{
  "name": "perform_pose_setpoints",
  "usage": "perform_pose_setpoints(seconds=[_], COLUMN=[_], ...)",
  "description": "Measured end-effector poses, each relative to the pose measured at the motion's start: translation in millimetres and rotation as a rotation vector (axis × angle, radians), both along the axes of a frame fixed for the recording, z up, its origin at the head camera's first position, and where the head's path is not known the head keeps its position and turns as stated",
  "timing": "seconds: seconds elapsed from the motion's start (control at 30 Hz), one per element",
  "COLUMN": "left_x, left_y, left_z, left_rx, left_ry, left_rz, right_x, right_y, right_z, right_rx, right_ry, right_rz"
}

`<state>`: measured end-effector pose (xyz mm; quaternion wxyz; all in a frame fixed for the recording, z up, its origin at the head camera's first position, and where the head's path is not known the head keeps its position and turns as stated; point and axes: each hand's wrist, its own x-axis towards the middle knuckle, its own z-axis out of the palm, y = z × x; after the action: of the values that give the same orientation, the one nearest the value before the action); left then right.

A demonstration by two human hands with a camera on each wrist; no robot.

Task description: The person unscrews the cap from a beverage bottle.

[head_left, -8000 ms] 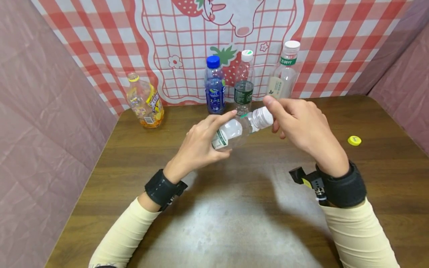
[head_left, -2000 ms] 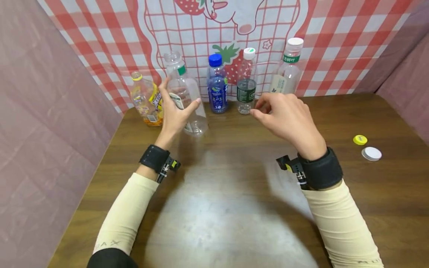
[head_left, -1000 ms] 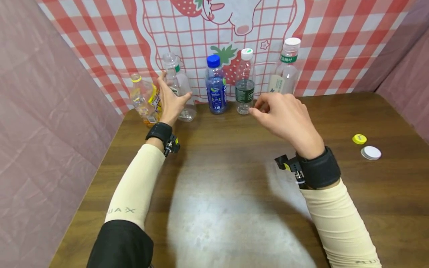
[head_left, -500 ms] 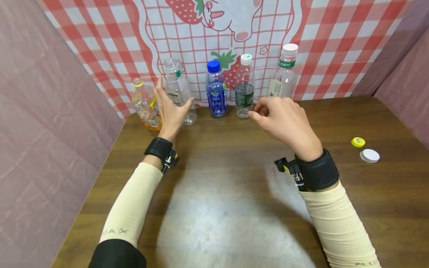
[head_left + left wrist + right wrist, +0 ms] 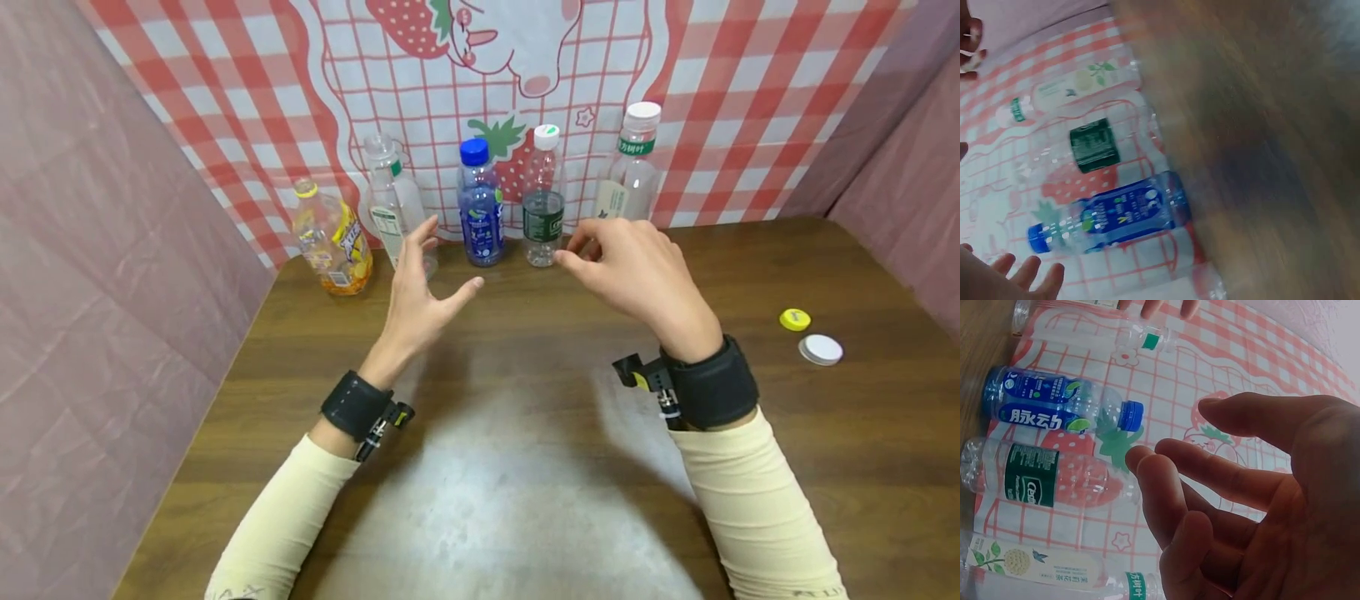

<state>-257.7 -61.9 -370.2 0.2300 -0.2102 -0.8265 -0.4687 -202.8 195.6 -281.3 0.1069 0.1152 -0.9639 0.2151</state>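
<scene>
My left hand [image 5: 420, 310], fingers and thumb spread, holds nothing just in front of a clear bottle [image 5: 385, 204] with an open neck; it hides part of the bottle's base. Left of that stands a yellow-labelled bottle [image 5: 335, 246], also uncapped, with a little orange liquid. My right hand [image 5: 637, 268] hovers with loosely bent fingers and nothing in them, as the right wrist view also shows. Nearest to it are a green-labelled bottle [image 5: 543, 218] with a white cap and a taller, white-capped clear bottle [image 5: 633, 179], partly hidden. A blue-capped bottle [image 5: 1047, 400] stands between the hands.
On the right of the wooden table [image 5: 525, 400] lie a yellow cap [image 5: 795, 319] and a white cap [image 5: 821, 350]. A red-and-white checked cloth [image 5: 750, 100] hangs behind the bottle row. Pink fabric [image 5: 135, 275] borders both sides.
The clear bottle, earlier gripped by my left hand, was uncapped and set down in the back row. My left hand has let go and drawn back rightward. The white cap now lies beside the yellow one.
</scene>
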Motion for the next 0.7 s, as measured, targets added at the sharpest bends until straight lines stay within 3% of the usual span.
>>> perform_pose_setpoints(seconds=[0.13, 0.23, 0.47, 0.7], left_x=[-24.4, -49.6, -103.6, -136.1], left_y=[18.4, 31.7, 54.2, 60.5], left_z=[-2.1, 2.6, 9.6, 2.3], left_rx=[0.033, 0.053, -0.029, 0.019], left_ry=[-0.08, -0.109, -0.131, -0.191], left_rz=[-0.047, -0.039, 0.079, 0.166], right_x=[1.2, 1.7, 2.6, 1.7], right_y=[5, 8, 11, 10], right_z=[-3.5, -3.7, -0.7, 2.8], right_rx=[-0.002, 0.002, -0.014, -0.016], right_ry=[-0.003, 0.006, 0.006, 0.007], right_rz=[-0.006, -0.013, -0.012, -0.014])
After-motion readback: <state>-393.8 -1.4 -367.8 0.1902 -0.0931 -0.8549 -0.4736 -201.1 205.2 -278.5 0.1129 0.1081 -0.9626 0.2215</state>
